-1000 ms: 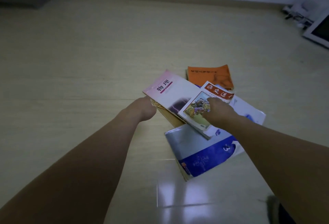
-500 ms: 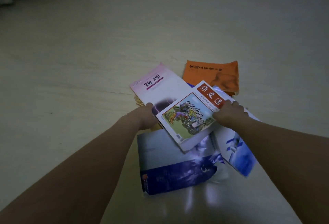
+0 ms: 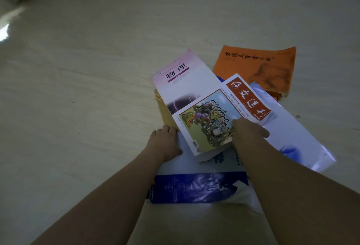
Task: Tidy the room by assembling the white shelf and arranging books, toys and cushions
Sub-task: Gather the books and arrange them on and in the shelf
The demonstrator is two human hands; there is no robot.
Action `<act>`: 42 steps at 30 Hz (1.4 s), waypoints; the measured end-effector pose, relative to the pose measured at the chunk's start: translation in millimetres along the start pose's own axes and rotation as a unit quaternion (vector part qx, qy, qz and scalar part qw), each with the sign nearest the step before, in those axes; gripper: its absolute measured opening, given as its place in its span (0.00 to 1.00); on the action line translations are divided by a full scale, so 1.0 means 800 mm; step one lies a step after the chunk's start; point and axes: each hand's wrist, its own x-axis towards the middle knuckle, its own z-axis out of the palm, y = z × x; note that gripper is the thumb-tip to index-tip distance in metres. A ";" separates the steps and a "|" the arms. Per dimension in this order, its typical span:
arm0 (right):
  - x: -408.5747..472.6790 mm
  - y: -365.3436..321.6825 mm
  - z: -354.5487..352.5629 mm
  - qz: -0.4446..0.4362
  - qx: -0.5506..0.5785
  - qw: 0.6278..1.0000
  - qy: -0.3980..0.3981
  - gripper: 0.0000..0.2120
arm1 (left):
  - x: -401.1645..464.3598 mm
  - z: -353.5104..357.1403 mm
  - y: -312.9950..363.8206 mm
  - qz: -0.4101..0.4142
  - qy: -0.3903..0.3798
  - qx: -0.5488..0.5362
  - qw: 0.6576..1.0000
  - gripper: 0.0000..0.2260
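On floor point(image 3: 97, 89), books piled w/ overlap: left hand point(image 3: 165, 143) grips pile's left edge by pink book point(image 3: 181, 81); right hand point(image 3: 248, 132) grips cartoon-cover book point(image 3: 210, 124) atop blue book point(image 3: 194, 186); orange book point(image 3: 257, 67) behind, glossy mag point(image 3: 292, 137) at right.

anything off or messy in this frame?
Yes. The books lie fanned on the floor at clashing angles, not stacked. The cartoon-cover book sits skewed over the pink book; the orange book has a curled, worn corner.
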 end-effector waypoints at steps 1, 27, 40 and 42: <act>-0.001 0.006 -0.004 0.025 0.053 0.998 0.004 0.33 | 0.001 0.008 0.000 0.003 0.026 0.013 1.000 0.33; -0.082 0.019 -0.033 -0.312 -0.017 0.946 -0.088 0.16 | -0.178 -0.115 -0.178 -0.201 0.334 -0.214 0.895 0.02; -0.106 0.045 -0.012 -0.103 -0.013 0.914 -0.392 0.08 | -0.139 -0.008 -0.110 -0.198 0.071 -0.607 0.767 0.03; -0.114 0.046 0.002 -0.094 -0.017 0.898 -0.429 0.10 | -0.142 0.021 -0.110 -0.189 0.004 -0.690 0.699 0.02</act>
